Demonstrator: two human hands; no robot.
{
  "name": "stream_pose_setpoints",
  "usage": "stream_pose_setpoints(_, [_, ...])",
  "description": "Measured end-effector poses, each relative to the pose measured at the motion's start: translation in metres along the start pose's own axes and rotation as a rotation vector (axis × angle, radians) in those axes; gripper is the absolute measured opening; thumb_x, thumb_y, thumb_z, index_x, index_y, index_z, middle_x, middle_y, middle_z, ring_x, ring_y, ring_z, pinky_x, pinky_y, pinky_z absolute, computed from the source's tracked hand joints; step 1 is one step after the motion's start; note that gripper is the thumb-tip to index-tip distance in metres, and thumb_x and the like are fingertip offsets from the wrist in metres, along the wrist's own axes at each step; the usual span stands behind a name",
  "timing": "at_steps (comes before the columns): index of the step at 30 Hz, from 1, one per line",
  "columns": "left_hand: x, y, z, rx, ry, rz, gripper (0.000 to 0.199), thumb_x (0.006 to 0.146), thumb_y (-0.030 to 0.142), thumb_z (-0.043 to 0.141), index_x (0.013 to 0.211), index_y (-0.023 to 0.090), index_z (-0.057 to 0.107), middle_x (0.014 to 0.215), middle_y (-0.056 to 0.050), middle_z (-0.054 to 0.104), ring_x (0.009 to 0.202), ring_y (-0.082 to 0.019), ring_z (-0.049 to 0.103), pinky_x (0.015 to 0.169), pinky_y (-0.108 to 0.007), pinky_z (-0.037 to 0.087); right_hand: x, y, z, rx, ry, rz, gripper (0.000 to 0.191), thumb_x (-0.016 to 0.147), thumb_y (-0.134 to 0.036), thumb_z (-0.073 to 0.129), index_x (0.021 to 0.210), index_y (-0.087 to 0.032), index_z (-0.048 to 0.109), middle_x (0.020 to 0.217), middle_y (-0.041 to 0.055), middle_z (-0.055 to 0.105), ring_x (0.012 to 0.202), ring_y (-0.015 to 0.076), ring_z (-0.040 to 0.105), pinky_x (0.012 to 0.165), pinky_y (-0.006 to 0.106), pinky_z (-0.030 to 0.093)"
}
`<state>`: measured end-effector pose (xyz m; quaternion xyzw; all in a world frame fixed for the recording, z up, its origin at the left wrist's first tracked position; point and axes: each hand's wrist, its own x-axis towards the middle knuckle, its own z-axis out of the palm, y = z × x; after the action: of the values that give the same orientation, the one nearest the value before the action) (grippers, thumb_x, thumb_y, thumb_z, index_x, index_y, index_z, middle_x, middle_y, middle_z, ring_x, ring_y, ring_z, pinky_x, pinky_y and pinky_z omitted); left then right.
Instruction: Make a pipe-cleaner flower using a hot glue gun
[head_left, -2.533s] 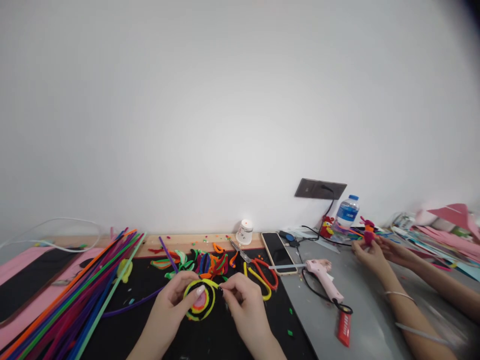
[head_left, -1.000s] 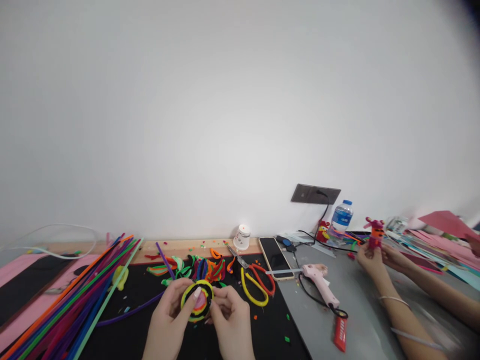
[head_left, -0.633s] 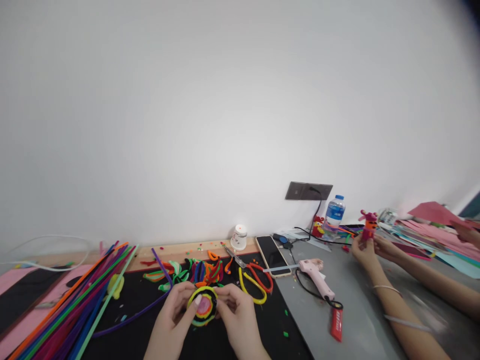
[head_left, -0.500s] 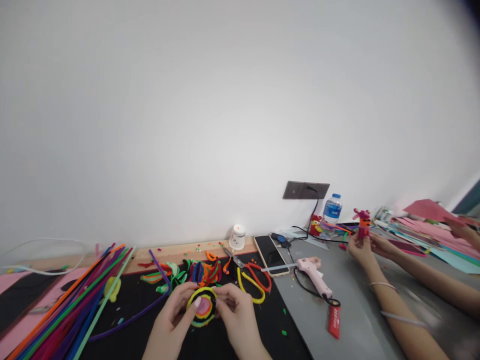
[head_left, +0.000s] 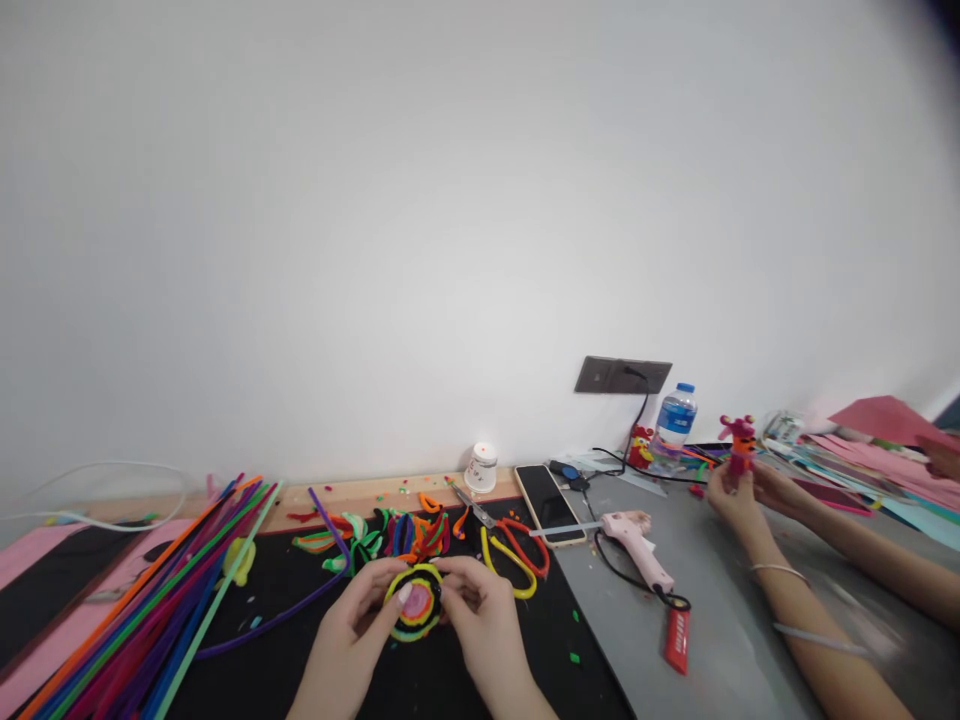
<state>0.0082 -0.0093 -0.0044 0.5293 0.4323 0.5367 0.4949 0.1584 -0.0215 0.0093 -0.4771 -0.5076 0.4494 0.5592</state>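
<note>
Between my hands is a round coil of pipe cleaners (head_left: 414, 600), ringed in yellow and black around an orange and pink middle. My left hand (head_left: 351, 635) grips its left side, the thumb lying across the front. At the right edge, my right hand (head_left: 484, 625) pinches the rim between thumb and fingers. Just beyond lie bent pipe-cleaner pieces (head_left: 416, 535) in several colours. Scissors (head_left: 514, 550) with orange and yellow handles rest to the right of them. The black mat (head_left: 285, 650) spreads below my hands.
Long pipe cleaners (head_left: 150, 610) lie bundled at the left. To the right are a phone (head_left: 551, 505), a pink glue gun (head_left: 637, 550) and a red tube (head_left: 677, 637). A paper cup (head_left: 481, 468) stands by the wall. Another person's hands (head_left: 731, 500) hold a small pink figure (head_left: 741, 445).
The whole scene sits slightly further right in view as the camera turns a little left. Both my hands keep hold of the coil, with barely any shift in grip.
</note>
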Motion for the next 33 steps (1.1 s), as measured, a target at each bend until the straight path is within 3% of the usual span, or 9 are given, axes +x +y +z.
stream_pose_setpoints(10, [-0.001, 0.001, 0.0, 0.02, 0.001, -0.012, 0.023, 0.071, 0.034, 0.064, 0.088, 0.02, 0.062, 0.088, -0.006, 0.073, 0.086, -0.023, 0.067, 0.076, -0.03, 0.054, 0.0, -0.001, -0.001, -0.065, 0.017, -0.008, 0.015, 0.072, -0.017, 0.06, 0.085, -0.014, 0.066, 0.058, -0.0012, 0.058, 0.052, 0.0118, 0.052, 0.052, 0.021, 0.042])
stream_pose_setpoints(21, [-0.002, -0.004, 0.0, 0.012, -0.027, -0.03, 0.027, 0.073, 0.036, 0.062, 0.093, 0.02, 0.06, 0.088, -0.006, 0.071, 0.086, -0.022, 0.067, 0.078, -0.03, 0.052, 0.0, -0.002, -0.002, -0.047, 0.013, 0.029, 0.013, 0.071, -0.026, 0.065, 0.077, -0.014, 0.068, 0.067, 0.0052, 0.068, 0.064, 0.0185, 0.064, 0.054, 0.024, 0.048])
stream_pose_setpoints(33, [-0.002, -0.01, -0.001, 0.032, -0.098, -0.045, 0.032, 0.075, 0.037, 0.061, 0.103, 0.021, 0.057, 0.103, -0.007, 0.068, 0.099, -0.023, 0.063, 0.084, -0.03, 0.05, 0.001, 0.0, -0.003, -0.085, -0.02, -0.014, 0.01, 0.073, -0.021, 0.062, 0.077, -0.014, 0.069, 0.068, 0.0048, 0.069, 0.062, 0.0171, 0.063, 0.054, 0.023, 0.045])
